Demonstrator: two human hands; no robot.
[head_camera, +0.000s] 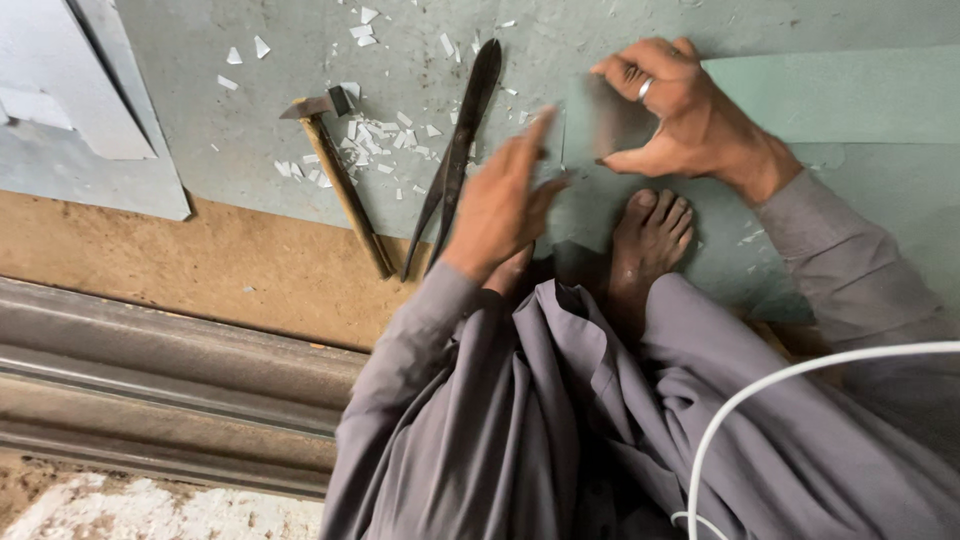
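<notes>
I sit on the floor in grey clothes with my bare foot (650, 235) resting on a grey-green sheet (850, 100). My right hand (680, 115), a ring on one finger, spans a small grey rectangular sheet piece (585, 130) between thumb and curled fingers. Blurred by motion, my left hand (505, 200) has straight fingers, their tips at the left edge of that piece. Long dark metal shears (462, 135) lie just left of my left hand. A wooden-handled hammer (338, 175) lies further left.
Several white chips (375, 140) are scattered on the sheet around the hammer head. A brown board (200, 260) lies below the sheet, then a grey metal rail (150, 380). A pale panel (70, 90) lies top left. A white cable (760, 395) loops over my lap.
</notes>
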